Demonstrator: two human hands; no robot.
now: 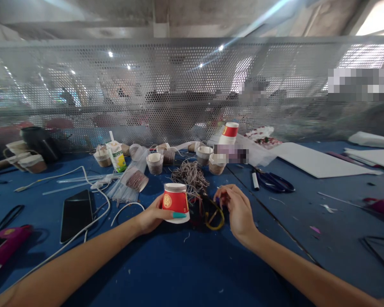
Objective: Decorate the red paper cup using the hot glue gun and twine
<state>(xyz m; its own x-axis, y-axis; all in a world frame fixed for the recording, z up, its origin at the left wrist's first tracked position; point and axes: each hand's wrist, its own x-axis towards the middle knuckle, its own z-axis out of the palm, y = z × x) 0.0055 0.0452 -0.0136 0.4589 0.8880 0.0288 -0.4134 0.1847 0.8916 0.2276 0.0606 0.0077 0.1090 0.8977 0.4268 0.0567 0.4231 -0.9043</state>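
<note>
My left hand is wrapped round a red and white paper cup, the thumb with its teal nail across the front. The cup's narrower end points up, with a grey band round it. To the right, my right hand is held with bent fingers, fingertips together; what they may pinch is too small to make out. Scissors with a yellow handle lie just left of that hand. Behind the cup sits a tangled heap of grey-brown cord.
Several cord-wrapped cups stand at the back, near a drink carton and stacked paper cups. A phone and white cable lie left. Blue-handled scissors, white board and magenta glue guns lie around.
</note>
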